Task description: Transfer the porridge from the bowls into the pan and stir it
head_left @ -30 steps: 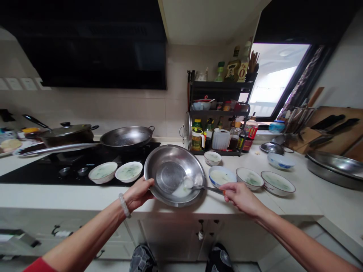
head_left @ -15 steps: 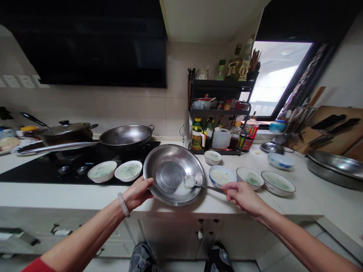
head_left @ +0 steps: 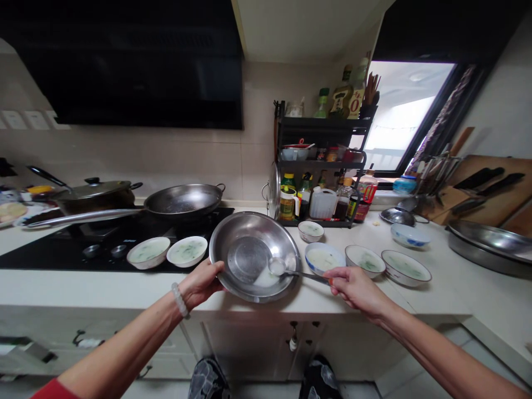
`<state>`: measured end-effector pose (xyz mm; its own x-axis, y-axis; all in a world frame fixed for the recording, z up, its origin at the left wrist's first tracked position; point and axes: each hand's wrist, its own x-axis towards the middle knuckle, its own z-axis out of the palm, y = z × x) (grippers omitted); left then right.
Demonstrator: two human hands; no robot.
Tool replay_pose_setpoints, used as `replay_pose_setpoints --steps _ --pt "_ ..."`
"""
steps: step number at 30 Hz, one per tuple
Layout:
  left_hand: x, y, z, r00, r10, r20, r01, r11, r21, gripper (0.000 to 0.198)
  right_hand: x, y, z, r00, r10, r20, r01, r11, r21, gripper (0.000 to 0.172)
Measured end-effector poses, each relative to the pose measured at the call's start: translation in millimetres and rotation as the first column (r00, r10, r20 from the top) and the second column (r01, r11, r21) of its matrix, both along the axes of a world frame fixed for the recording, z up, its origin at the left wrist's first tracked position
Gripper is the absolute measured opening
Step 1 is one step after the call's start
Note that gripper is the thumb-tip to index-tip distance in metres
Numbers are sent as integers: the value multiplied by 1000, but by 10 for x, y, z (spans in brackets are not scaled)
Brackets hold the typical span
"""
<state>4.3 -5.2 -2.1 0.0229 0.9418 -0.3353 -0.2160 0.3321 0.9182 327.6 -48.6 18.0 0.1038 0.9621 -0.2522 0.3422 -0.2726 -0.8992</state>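
My left hand (head_left: 206, 284) grips the left rim of a wide steel basin (head_left: 245, 257), which tilts toward the right. A little whitish liquid with green bits pools in its lower right side. My right hand (head_left: 353, 288) is closed round the handle of a ladle (head_left: 277, 267), whose bowl rests in that pool. Close to the right of the basin stand a blue-rimmed bowl (head_left: 325, 258), a small bowl (head_left: 311, 231) and two larger bowls, one brown-rimmed (head_left: 364, 261) and one at the far side (head_left: 406, 268). All hold pale soup with greens.
Two soup bowls, one outer (head_left: 148, 252) and one inner (head_left: 187, 251), sit on the front of the black cooktop (head_left: 83, 260). Behind them are a wok (head_left: 183, 200) and a lidded pan (head_left: 95, 191). A black spice rack (head_left: 322, 166) stands at the wall; a knife block (head_left: 457, 202) is right.
The view has shifted very slightly. My hands, the basin and the ladle hold almost the same positions.
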Motion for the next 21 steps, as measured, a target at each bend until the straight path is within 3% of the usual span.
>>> replay_pose_setpoints --steps 15,21 --pt "-29 21 -54 1000 -13 -8 13 999 29 26 12 -6 39 999 -35 -38 35 999 -13 34" --pt "-25 7 -40 1000 -7 -6 7 1000 17 24 198 -28 143 988 -46 -147 49 999 17 36"
